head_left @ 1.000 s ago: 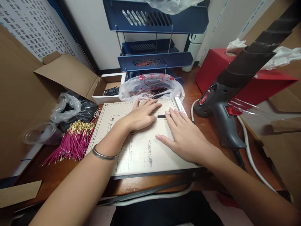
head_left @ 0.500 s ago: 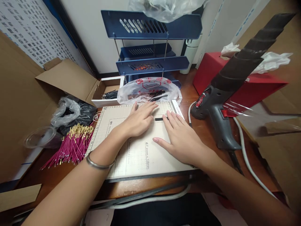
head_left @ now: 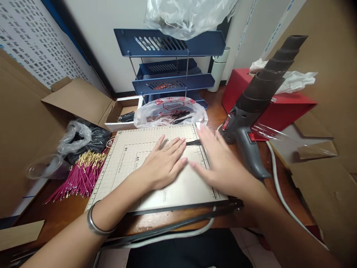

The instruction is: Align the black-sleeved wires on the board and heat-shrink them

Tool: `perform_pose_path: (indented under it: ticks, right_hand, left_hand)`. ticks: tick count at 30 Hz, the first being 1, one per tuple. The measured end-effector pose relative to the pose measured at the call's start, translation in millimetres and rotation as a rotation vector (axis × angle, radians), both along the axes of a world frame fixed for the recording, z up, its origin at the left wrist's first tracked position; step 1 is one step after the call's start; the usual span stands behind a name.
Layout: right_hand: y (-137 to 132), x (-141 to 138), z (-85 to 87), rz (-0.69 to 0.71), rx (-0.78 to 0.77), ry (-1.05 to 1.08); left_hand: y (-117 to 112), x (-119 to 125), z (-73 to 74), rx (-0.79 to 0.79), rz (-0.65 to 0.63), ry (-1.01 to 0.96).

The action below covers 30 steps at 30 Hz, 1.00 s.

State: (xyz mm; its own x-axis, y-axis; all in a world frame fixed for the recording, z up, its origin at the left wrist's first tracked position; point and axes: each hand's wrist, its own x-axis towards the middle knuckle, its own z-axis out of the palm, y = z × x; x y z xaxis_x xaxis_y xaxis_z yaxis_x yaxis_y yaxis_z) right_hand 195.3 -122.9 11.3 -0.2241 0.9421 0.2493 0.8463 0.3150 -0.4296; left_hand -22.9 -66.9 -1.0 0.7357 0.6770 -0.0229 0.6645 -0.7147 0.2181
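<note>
A paper trimmer's cream board, printed with a grid and size marks, lies on the wooden table. On it, near the far right edge, is a bundle of thin black wires. My left hand rests palm down on the board, fingers stretched over the left end of the wires, the part beneath being hidden. My right hand, smeared by motion, is over the board's right edge with thumb and fingers apart and nothing visible in it. A long dark bar runs along the trimmer's near side.
Pink wires with gold tips are piled at left beside a clear plastic cup. Behind stand a white box, a plastic bag and a blue rack. A heat gun and red tissue box stand at right.
My left hand has slid slightly nearer and flattened over the wires. The right hand has moved off the wires toward the right edge, baring their spread right end. The view has shifted a little.
</note>
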Motion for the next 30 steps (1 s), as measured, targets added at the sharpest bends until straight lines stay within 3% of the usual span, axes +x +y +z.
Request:
perform_pose_path:
  ticks: [4,7,11,16,18,20,22,26,30]
  right_hand:
    - [-15,49,-0.7,-0.424,0.320,0.144]
    - [-24,74,-14.3,-0.567,0.357,0.146]
    - [-31,80,-25.3,-0.618,0.277,0.146]
    - [-22,53,-7.8,-0.515,0.487,0.256]
    - [-5,39,-0.2,-0.409,0.357,0.356]
    - [19,26,2.8,-0.307,0.103,0.450]
    - [45,16,0.5,-0.291,-0.105,0.531]
    - [81,3,-16.9,-0.348,-0.209,0.709]
    - [90,2,-38.8,-0.313,-0.305,0.918]
  left_hand:
    - [1,8,2.0,0.000,-0.036,0.004]
    - [3,12,3.8,-0.028,-0.046,0.024]
    - [3,14,4.6,-0.022,-0.043,0.022]
    - [-3,19,4.3,0.028,-0.043,0.004]
    - [-4,20,4.3,0.019,-0.047,0.021]
    - [-4,19,4.3,0.013,-0.040,0.035]
    - [-3,16,4.0,0.019,-0.030,0.038]
    - [-3,12,2.0,0.042,-0.021,0.009]
    - [2,12,2.7,0.062,-0.033,-0.062]
